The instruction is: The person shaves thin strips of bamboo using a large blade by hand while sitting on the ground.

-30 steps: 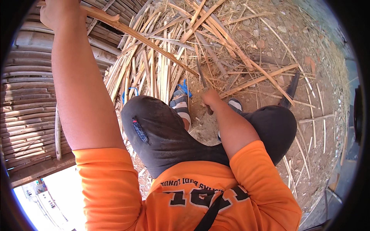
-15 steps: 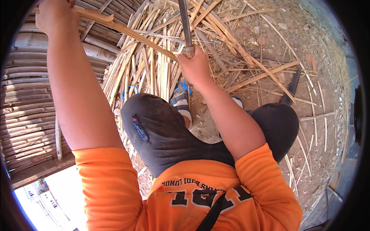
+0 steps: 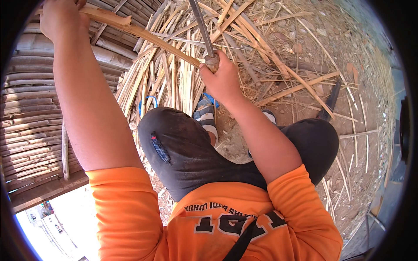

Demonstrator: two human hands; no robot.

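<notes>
My right hand [image 3: 222, 79] is closed round the wooden handle of a long-bladed knife [image 3: 201, 26], whose dark narrow blade points away from me and slightly left. A split bamboo strip [image 3: 152, 37] slants across from the far left, and its near end meets the thumb side of my right hand. Up at the far left, my left hand [image 3: 63, 19] grips the strip's other end. Part of that hand is cut off by the picture's rim, and a splinter stands up from the strip not far from it.
A heap of split bamboo strips [image 3: 167, 78] lies beyond my knees. At left is a bamboo slat platform [image 3: 32, 113]. Loose strips cross on the dirt floor [image 3: 278, 108] to the right, near a dark long piece [image 3: 333, 93]. My sandalled foot [image 3: 205, 114] stands beside the heap.
The knife's blade has tilted further left and its handle has turned a little with my right hand. My left hand and the bamboo strip have stayed nearly in place.
</notes>
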